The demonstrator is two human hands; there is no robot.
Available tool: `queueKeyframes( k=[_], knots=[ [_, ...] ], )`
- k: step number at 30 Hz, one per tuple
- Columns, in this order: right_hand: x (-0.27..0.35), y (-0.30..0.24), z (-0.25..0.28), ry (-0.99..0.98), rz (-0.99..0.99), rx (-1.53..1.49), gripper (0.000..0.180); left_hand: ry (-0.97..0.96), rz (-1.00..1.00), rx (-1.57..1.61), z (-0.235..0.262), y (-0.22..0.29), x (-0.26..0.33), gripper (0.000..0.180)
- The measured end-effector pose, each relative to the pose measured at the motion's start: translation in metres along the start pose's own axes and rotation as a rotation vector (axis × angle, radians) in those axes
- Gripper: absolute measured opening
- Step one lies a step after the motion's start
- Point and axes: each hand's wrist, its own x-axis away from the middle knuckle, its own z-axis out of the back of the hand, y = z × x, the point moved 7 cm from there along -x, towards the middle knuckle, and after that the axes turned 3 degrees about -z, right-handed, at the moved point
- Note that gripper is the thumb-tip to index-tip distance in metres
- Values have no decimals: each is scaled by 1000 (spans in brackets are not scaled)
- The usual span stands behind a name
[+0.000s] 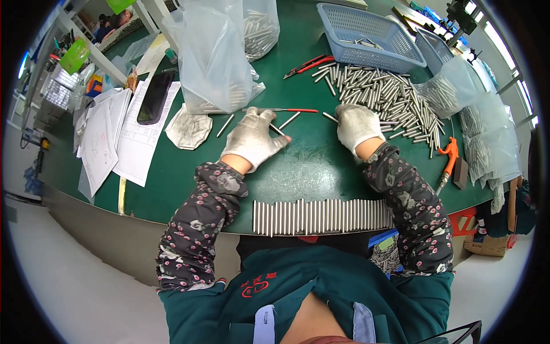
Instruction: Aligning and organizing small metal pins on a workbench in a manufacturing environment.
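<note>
Dozens of short steel rods (321, 217) are lying side by side in one neat row at the near edge of the green surface (309, 166), the landmark for what follows. Just beyond the row, the gloved left hand (252, 139) is resting palm down, its fingers curled together over a single rod (279, 130). To that hand's right, the gloved right hand (358, 126) is pressing at the edge of a loose rod pile (389, 97); its fingers are bent under, and whether they are pinching anything I cannot tell. Judged stiff, smooth, light singly, prone to rolling; best pinched mid-length. Farther beyond the row, a red-handled tool (286, 110), clear bags (220, 51) and a blue basket (366, 34) are sitting.
</note>
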Motion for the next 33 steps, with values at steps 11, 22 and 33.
queueKeyframes(
  k=[11, 22, 33],
  knots=[
    [9, -61, 7, 60, 564, -97, 17, 40, -233, 92, -17, 14, -4, 37],
    [22, -63, 7, 122, 658, -121, 17, -27, -233, 113, -17, 7, 0, 55],
    [36, -62, 10, -41, 607, -218, 15, 29, -256, 265, -18, 3, -1, 63]
  ],
)
